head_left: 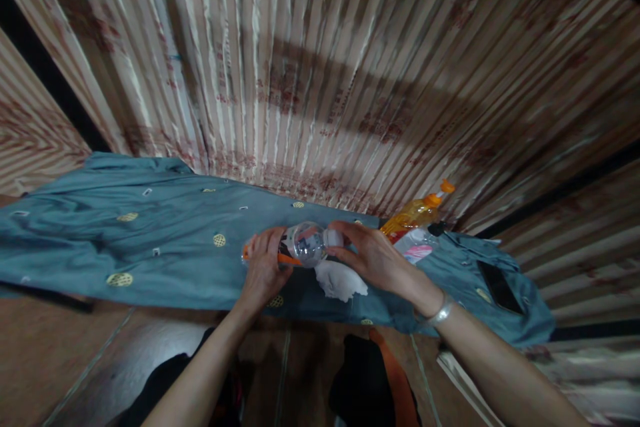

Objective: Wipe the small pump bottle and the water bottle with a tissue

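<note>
A clear plastic bottle with an orange and dark label lies on its side above the teal cloth, its neck pointing right. My left hand is wrapped around the body near the base. At the other end, the fingers of my right hand pinch the white cap on the neck. Whether the cap is loose cannot be made out. Just below the neck, a crumpled white tissue rests on the cloth, close under my right hand.
A patterned teal cloth covers the long narrow table. To the right stand an orange dish-soap bottle with a pump top and a clear container with a pink-and-white label. A black phone lies farther right. Pleated curtains hang behind.
</note>
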Tool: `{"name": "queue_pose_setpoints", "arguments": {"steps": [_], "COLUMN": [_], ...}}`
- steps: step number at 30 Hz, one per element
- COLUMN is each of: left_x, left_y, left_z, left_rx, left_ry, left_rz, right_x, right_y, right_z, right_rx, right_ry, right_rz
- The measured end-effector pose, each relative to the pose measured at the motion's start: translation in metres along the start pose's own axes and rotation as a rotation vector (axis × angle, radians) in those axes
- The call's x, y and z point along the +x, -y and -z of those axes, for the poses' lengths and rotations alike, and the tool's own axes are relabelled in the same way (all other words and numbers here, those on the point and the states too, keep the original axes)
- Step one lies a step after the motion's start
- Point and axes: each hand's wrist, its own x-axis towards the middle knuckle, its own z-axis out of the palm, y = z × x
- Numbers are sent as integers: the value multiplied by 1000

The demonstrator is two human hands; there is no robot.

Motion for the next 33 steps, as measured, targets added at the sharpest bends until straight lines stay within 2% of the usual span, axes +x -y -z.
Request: {"name": "queue_pose_setpoints", "arguments": {"steps": [6,12,21,33], "left_x": [0,0,-2,-3], "left_y": [0,1,0,0], "left_z": [1,0,1,1], "left_rx": [-28,-23,20,15], "left_ry": [30,13,15,4], "left_rz": [15,16,3,-27], "right_x": [-3,-4,-2,0], "right_y": [-5,-10,-7,-1], "right_z": [8,10,7,7], "right_rx": [32,46,-11,-101], "right_ry": [-13,-21,14,80], "right_rz": [144,167,138,2]}}
